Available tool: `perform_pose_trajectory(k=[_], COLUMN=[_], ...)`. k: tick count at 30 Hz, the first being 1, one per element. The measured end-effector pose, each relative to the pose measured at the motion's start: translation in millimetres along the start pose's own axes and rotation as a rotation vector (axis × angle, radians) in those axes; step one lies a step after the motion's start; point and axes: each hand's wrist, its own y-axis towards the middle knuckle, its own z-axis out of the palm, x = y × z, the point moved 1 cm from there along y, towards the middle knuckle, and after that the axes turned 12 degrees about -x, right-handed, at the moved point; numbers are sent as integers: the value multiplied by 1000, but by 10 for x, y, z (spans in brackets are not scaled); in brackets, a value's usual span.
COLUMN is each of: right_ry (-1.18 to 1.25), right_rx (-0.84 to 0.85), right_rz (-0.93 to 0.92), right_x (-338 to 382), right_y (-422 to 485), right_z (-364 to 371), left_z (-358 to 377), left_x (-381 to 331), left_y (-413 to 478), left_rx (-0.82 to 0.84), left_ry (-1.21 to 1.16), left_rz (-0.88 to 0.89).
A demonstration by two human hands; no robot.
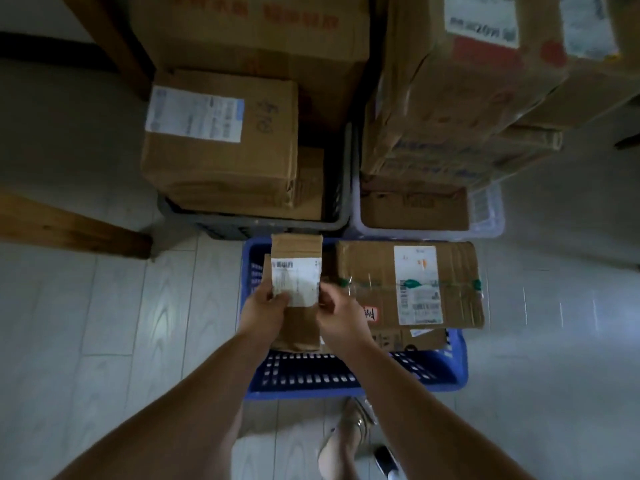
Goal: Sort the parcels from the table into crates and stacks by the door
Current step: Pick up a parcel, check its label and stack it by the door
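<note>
Both hands are closed on the same small parcel (296,244). The left hand (266,308) is clamped on its left edge with the thumb laid over the label, and the right hand (341,315) is pinched onto the right edge.

The parcel is held over the left side of the blue crate (346,388), close to the left wall. It's a narrow brown cardboard box, longer than wide, with a white shipping label and barcode stuck across the upper half.

The label print is too blurred to be read, tbh. The parcel's lower left is covered by the left wrist, and whether its bottom end is resting on anything can't be told. A sliver of something brown is seen behind its left edge, not identifiable.

The crate's right side is filled by a bigger parcel (367,271) with green tape, laid on another box that's mostly hidden.

Both forearms are stretched forward and angled inward, with the fingers curled round the parcel's edges.
</note>
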Motion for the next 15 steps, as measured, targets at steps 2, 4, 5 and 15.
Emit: perform_pose_trajectory(k=[2, 4, 5, 15], right_ry=[-31, -61, -76, -411], right_rx=[-43, -124, -159, -197], right_rz=[-1, -1, -6, -138], right_x=[-56, -97, -113, -193], right_y=[54, 81, 78, 133], right_z=[79, 125, 134, 71], left_z=[95, 181, 217, 301], left_x=[35, 49, 61, 155], left_y=[73, 110, 114, 164], left_rx=[-1, -3, -1, 40], left_ry=[46, 76, 86, 122], left_rz=[27, 60, 70, 100])
